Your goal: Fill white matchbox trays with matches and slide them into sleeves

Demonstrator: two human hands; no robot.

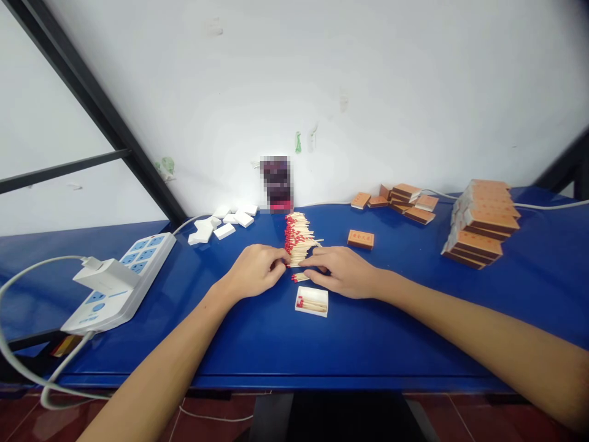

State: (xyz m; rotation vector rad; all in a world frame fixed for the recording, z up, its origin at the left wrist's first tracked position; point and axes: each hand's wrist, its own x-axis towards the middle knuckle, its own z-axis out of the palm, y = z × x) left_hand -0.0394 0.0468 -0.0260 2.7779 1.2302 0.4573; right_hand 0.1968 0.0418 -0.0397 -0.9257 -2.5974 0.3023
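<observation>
A long pile of red-tipped matches lies in the middle of the blue table. My left hand rests at the pile's near end, fingers curled and pinched on a few matches. My right hand lies opposite it, fingertips pressed on the same near end of the pile. A few loose matches lie between both hands. Just in front of the hands sits a white inner tray with some matches in it.
A white power strip with a plugged adapter lies at the left. Several empty white trays sit behind the left hand. One orange matchbox sleeve lies right of the pile, more orange sleeves behind it, and tall orange stacks at the far right.
</observation>
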